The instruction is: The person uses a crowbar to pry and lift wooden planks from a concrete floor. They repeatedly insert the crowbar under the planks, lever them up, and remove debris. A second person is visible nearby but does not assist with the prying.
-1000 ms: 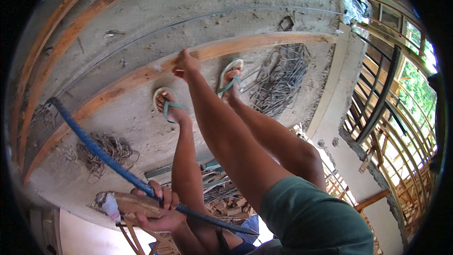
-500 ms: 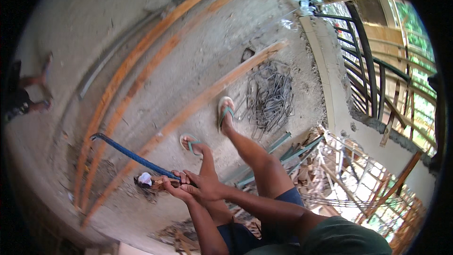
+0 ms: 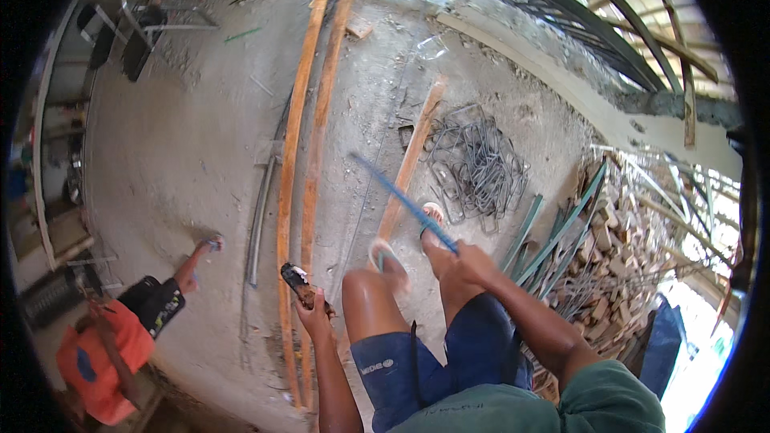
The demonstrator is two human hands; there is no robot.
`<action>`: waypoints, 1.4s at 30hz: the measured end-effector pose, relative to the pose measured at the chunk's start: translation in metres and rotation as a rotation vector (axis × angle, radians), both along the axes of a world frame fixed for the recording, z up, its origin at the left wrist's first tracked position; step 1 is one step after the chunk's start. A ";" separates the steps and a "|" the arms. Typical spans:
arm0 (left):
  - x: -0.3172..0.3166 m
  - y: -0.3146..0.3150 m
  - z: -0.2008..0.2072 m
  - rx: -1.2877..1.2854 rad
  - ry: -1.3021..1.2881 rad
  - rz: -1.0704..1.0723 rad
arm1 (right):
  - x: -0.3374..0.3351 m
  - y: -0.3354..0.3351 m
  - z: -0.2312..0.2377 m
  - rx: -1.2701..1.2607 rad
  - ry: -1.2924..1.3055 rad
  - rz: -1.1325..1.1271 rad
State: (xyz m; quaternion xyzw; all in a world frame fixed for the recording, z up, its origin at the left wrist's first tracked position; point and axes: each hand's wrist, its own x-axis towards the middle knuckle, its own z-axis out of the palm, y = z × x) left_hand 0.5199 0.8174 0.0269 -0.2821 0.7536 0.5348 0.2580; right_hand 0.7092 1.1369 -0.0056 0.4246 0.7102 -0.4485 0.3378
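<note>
My right hand (image 3: 475,265) is closed round one end of a blue crowbar (image 3: 397,192), beside my right thigh. The bar slants away to the upper left, its far end blurred by motion. To the left, apart from the bar, my left hand (image 3: 316,319) is closed on a short dark-and-brown object (image 3: 298,282) with a whitish patch; its kind I cannot make out. That object is above long wooden strips (image 3: 309,192) on the floor. My sandalled feet (image 3: 431,215) are on the concrete, near another wooden strip (image 3: 413,156).
A tangle of bent metal rods (image 3: 481,160) lies ahead to the right. Green metal bars (image 3: 561,228) and a heap of broken wood pieces (image 3: 613,265) are at my right. A person in an orange shirt (image 3: 104,361) is at the far left. Chairs (image 3: 136,40) stand at the far left back.
My hands, together on the crowbar before, are now apart. The bar has swung to the right in my right hand, while my left hand keeps the dark-and-brown object. The view has turned.
</note>
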 end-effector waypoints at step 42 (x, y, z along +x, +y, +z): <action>-0.216 0.344 -0.395 -0.172 0.144 -2.150 | -0.166 0.044 -0.128 -0.057 -0.122 -1.027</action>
